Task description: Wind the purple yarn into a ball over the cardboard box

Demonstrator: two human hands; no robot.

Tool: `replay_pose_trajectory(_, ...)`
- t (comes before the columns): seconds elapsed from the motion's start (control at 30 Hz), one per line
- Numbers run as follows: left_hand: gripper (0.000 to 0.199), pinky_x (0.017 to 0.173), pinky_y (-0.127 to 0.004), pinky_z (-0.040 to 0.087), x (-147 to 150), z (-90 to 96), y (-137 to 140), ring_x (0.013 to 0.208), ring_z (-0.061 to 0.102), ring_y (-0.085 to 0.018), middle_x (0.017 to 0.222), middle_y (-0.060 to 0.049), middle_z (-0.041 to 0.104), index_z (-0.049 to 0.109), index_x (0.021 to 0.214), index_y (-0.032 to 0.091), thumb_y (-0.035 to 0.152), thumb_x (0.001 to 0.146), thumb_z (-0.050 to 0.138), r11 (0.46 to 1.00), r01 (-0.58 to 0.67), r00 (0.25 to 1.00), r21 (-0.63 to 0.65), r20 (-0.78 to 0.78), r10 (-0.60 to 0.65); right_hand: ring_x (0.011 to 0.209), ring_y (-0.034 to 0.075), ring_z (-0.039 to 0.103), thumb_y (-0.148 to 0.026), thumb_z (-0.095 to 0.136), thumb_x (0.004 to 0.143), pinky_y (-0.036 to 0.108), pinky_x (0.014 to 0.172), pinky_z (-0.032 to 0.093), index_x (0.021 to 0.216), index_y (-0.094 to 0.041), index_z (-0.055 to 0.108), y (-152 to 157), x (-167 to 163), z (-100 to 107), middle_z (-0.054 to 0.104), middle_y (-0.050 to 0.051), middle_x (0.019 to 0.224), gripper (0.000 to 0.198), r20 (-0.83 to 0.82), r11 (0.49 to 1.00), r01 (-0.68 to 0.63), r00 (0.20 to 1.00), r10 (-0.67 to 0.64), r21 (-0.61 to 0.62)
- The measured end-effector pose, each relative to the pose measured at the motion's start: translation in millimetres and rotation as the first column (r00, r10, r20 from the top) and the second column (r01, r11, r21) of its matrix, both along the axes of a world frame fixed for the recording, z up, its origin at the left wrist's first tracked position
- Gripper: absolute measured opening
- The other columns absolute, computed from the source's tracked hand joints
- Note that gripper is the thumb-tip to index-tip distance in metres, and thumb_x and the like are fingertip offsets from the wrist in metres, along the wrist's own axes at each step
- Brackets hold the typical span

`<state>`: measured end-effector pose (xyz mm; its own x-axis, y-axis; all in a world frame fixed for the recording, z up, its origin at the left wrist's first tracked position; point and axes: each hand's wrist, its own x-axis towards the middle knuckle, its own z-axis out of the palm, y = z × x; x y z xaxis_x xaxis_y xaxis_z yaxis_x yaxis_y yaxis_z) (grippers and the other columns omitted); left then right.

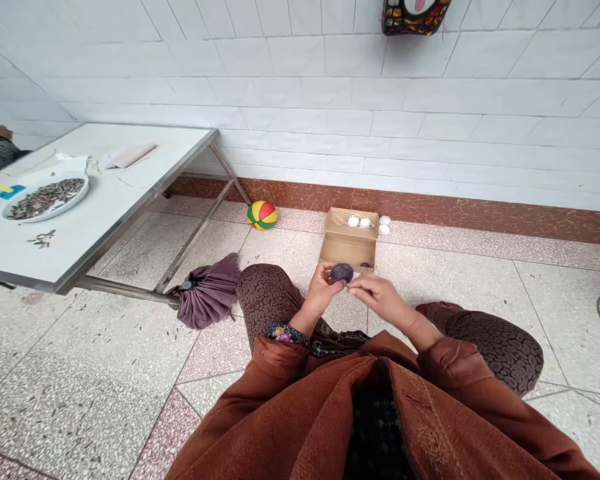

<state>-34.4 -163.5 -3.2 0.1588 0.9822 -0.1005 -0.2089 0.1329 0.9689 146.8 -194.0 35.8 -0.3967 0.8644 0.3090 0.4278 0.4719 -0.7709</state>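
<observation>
My left hand [321,287] is closed round a small ball of dark purple yarn [342,273], held above the floor between my knees. Close by on the right, my right hand [377,295] has its fingertips pinched together at the ball's lower right side. Whatever is in that pinch is too small to make out. Just beyond my hands an open cardboard box [350,249] lies on the floor. White yarn balls [359,221] rest in its lid, and a small dark purple piece [365,265] shows at its near right corner.
Two white balls [385,225] lie right of the box. A colourful ball [263,215] sits by the leg of a table [145,170]. The table bears a plate of seeds [50,198]. A purple umbrella [207,291] lies near my left knee. Another person's arm [0,152] shows far left.
</observation>
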Motion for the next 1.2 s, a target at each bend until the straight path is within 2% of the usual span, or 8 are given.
replay_pose_trajectory(0.13,0.052,0.087,-0.031,0.044,0.5,9.0,-6.8,0.091,0.059,-0.016,0.097,0.0,0.063,0.054,0.104,0.021,0.027,0.063,0.085,0.983,0.18,0.983,0.025,0.014,-0.181,0.082,0.021,0.065,-0.041,0.059,0.099,0.035,0.079,0.052,0.091,-0.023,0.074,32.1,13.2,14.1,0.071,0.006,0.087,0.024,-0.051,0.991,0.134,0.99,-0.133,0.029)
replay_pose_trajectory(0.27,0.056,0.089,-0.031,0.044,1.2,15.0,-12.4,0.096,0.058,-0.018,0.1,-0.001,0.062,0.058,0.104,0.022,0.029,0.059,0.09,0.954,0.296,0.943,0.035,0.148,-0.298,0.08,0.021,0.064,-0.048,0.059,0.095,0.035,0.08,0.051,0.083,-0.022,0.069,43.1,16.3,-9.1,0.07,0.004,0.082,0.03,-0.094,0.971,0.227,0.968,-0.234,-0.078)
replay_pose_trajectory(0.37,0.056,0.09,-0.032,0.043,2.4,14.0,-12.7,0.096,0.058,-0.017,0.099,-0.001,0.062,0.058,0.102,0.022,0.031,0.059,0.091,0.971,0.238,0.937,-0.004,0.264,-0.229,0.075,0.021,0.063,-0.053,0.052,0.096,0.034,0.073,0.052,0.083,-0.022,0.066,28.2,9.9,-36.5,0.067,0.003,0.077,0.037,-0.088,0.943,0.251,0.957,-0.275,-0.22)
replay_pose_trajectory(0.47,0.054,0.093,-0.032,0.043,4.5,8.3,-7.2,0.096,0.059,-0.016,0.098,0.0,0.063,0.056,0.101,0.022,0.032,0.06,0.091,0.992,0.12,0.95,-0.045,0.295,-0.101,0.075,0.022,0.064,-0.054,0.052,0.095,0.035,0.073,0.053,0.083,-0.022,0.066,6.1,0.6,-50.3,0.067,0.003,0.076,0.037,-0.031,0.951,0.219,0.972,-0.231,-0.217)
replay_pose_trajectory(0.67,0.056,0.09,-0.031,0.043,7.3,0.4,16.9,0.089,0.06,-0.013,0.096,0.001,0.066,0.057,0.101,0.02,0.028,0.058,0.091,0.999,-0.045,0.983,0.007,0.179,0.043,0.08,0.021,0.065,-0.044,0.05,0.103,0.035,0.078,0.053,0.088,-0.023,0.069,-0.6,-1.5,-6.8,0.069,0.006,0.084,0.032,0.135,1.0,-0.026,0.991,0.024,0.009)
replay_pose_trajectory(0.87,0.053,0.081,-0.029,0.043,7.3,10.3,33.0,0.083,0.059,-0.014,0.088,0.001,0.066,0.056,0.097,0.019,0.028,0.057,0.09,0.996,0.077,0.992,0.039,0.096,-0.081,0.08,0.022,0.065,-0.046,0.051,0.103,0.035,0.076,0.052,0.091,-0.024,0.073,54.2,14.0,41.8,0.069,0.007,0.085,0.033,0.116,0.985,-0.018,0.993,-0.002,0.173)
replay_pose_trajectory(1.07,0.056,0.08,-0.029,0.042,16.2,31.2,48.5,0.084,0.06,-0.015,0.091,0.0,0.066,0.059,0.099,0.02,0.028,0.055,0.093,0.957,0.284,0.951,0.062,0.111,-0.289,0.077,0.022,0.064,-0.048,0.054,0.098,0.034,0.074,0.05,0.083,-0.023,0.068,108.0,32.8,31.5,0.068,0.004,0.079,0.032,0.058,0.985,0.118,0.99,-0.126,0.124)
replay_pose_trajectory(1.2,0.053,0.085,-0.029,0.044,21.6,42.9,70.1,0.09,0.061,-0.015,0.096,-0.001,0.066,0.063,0.099,0.019,0.027,0.057,0.094,0.961,0.271,0.923,0.048,0.271,-0.274,0.071,0.021,0.061,-0.05,0.053,0.095,0.031,0.068,0.049,0.082,-0.023,0.065,124.6,37.5,4.9,0.066,0.001,0.074,0.032,-0.032,0.988,0.152,0.988,-0.152,-0.017)
